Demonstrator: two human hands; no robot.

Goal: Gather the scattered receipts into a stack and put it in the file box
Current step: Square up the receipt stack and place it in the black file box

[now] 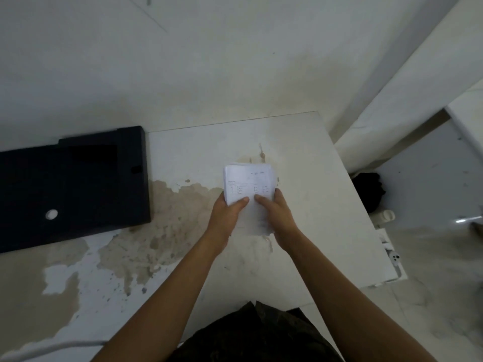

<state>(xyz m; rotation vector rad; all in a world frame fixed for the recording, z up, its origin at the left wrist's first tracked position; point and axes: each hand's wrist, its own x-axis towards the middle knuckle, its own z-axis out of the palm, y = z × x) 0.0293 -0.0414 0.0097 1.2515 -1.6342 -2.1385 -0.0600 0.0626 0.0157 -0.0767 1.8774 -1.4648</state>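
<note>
A stack of white printed receipts (248, 184) is held above the middle of a white, stained table (183, 152). My left hand (226, 218) grips its left lower edge, thumb on top. My right hand (278, 218) grips its right lower edge, thumb on top as well. The lower part of the stack is hidden between my hands. A black file box (73, 186) lies flat at the table's left side, with a round white hole near its front.
A white wall runs behind the table. To the right, off the table's edge, the floor holds a black object (368, 189) and a small white item (386, 215). A white device (393, 257) sits at the table's right edge.
</note>
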